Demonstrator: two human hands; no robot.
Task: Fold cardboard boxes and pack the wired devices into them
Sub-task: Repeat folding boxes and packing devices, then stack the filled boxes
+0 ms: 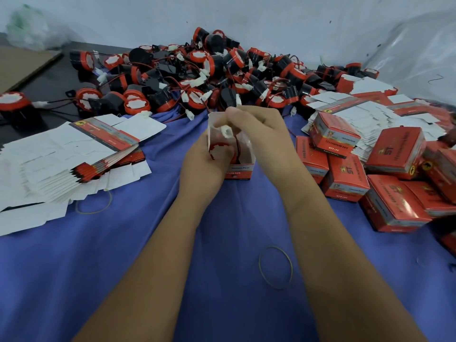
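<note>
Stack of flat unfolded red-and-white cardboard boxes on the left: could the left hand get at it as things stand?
Probably not right away: the left hand grips the open red-and-white box with the device inside. Once freed, only bare blue cloth lies between it and the stack of flat boxes.

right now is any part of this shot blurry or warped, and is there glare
Head view: wide-angle bending at the edges; soft blur on the stack of flat white-and-red cardboard blanks and the crumpled clear plastic bag; mild sheen on the glossy red closed boxes; lighting even, shadows faint.
</note>
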